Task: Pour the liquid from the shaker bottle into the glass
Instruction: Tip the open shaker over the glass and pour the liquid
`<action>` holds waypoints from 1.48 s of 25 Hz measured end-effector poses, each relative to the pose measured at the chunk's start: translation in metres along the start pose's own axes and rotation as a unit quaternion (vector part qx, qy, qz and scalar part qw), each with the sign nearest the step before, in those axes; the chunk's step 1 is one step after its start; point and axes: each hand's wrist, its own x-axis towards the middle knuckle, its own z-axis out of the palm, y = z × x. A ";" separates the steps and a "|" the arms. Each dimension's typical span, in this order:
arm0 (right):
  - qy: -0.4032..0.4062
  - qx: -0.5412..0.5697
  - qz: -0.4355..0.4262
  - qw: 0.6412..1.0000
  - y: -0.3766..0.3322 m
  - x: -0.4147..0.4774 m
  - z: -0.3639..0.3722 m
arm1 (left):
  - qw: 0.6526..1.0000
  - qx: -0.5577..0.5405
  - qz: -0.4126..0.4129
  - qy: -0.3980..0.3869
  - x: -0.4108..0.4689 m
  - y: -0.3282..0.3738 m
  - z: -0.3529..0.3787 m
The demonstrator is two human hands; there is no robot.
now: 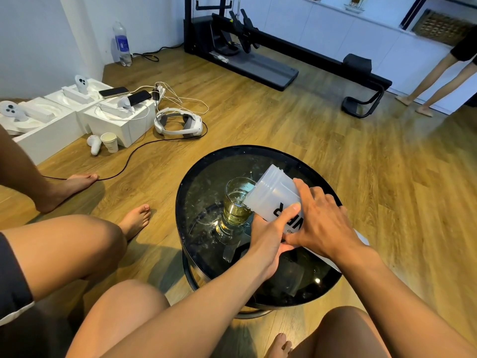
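A translucent white shaker bottle [273, 192] with black lettering is tilted to the left, its open mouth over the rim of a clear glass [236, 202]. The glass stands upright on a round black glass-topped table [198, 182] and holds yellowish liquid. My left hand [271, 228] grips the bottle's lower side, thumb across the lettering. My right hand [322, 220] grips the bottle from above and the right, covering its base end.
Another person's legs [59, 244] are at the left, close to the table. On the wooden floor at the far left lie white boxes [62, 120], a headset [178, 125], a paper cup [109, 142] and cables. An exercise machine [258, 52] and a standing person [444, 71] are at the back.
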 end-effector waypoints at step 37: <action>0.005 -0.006 -0.009 1.000 0.000 0.002 0.001 | 1.000 -0.006 0.003 0.003 -0.003 0.003 0.002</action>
